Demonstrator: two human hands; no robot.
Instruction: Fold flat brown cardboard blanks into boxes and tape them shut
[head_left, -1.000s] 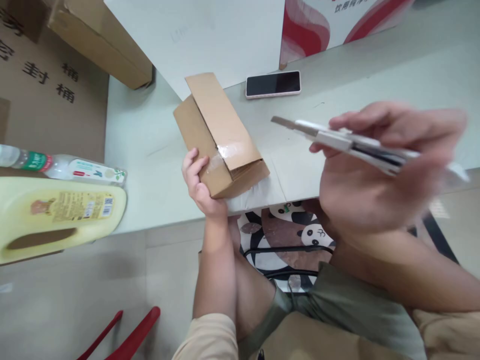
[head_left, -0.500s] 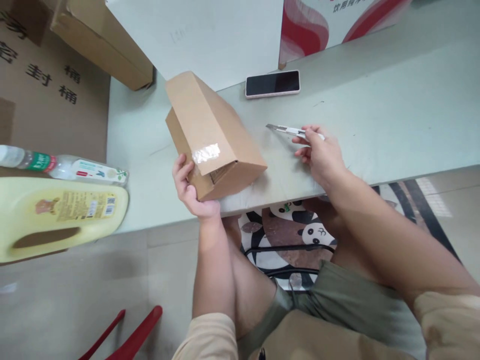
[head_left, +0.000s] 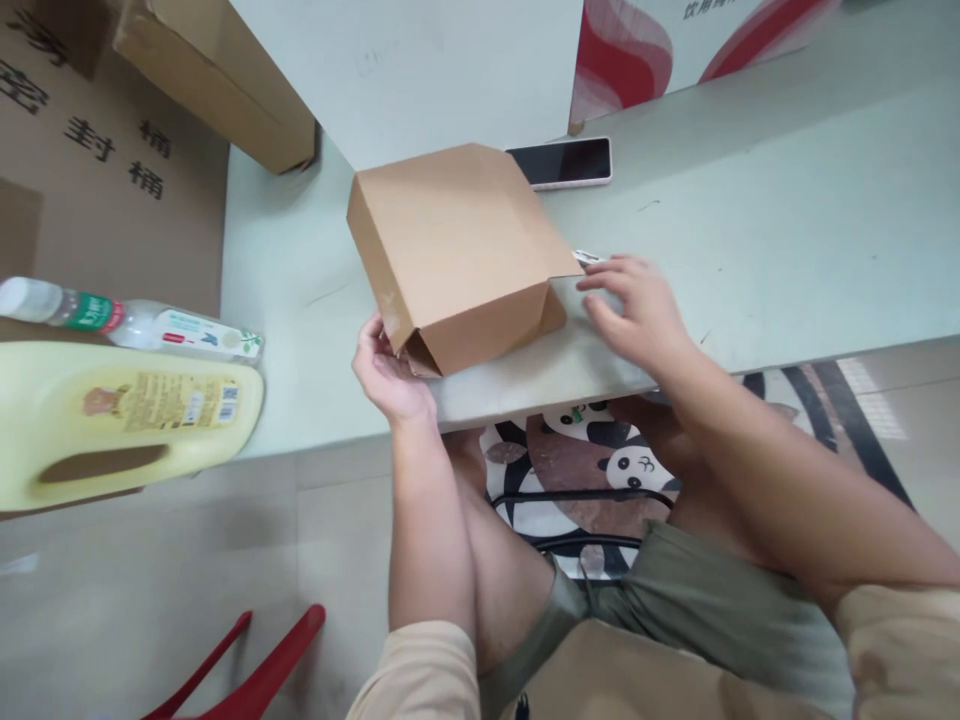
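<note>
A brown cardboard box (head_left: pixel 457 240) rests tilted on the pale green table (head_left: pixel 750 230), its broad side up and an end flap toward me. My left hand (head_left: pixel 386 370) grips its near left corner from below. My right hand (head_left: pixel 637 310) lies on the table just right of the box, fingers stretched out flat and pointing at the box's right edge. The tip of a white utility knife (head_left: pixel 586 257) shows on the table just beyond those fingers; the rest is hidden by the box and hand.
A phone (head_left: pixel 564 163) with a pink case lies behind the box. A yellow jug (head_left: pixel 112 425) and a plastic bottle (head_left: pixel 127 318) lie at the left. Large cartons (head_left: pixel 217 80) stand at the back left. A red chair (head_left: pixel 240 670) is on the floor.
My right hand brought the knife down from mid-air, laid it on the table and opened. My left hand turned the box over, so its broad side now faces up.
</note>
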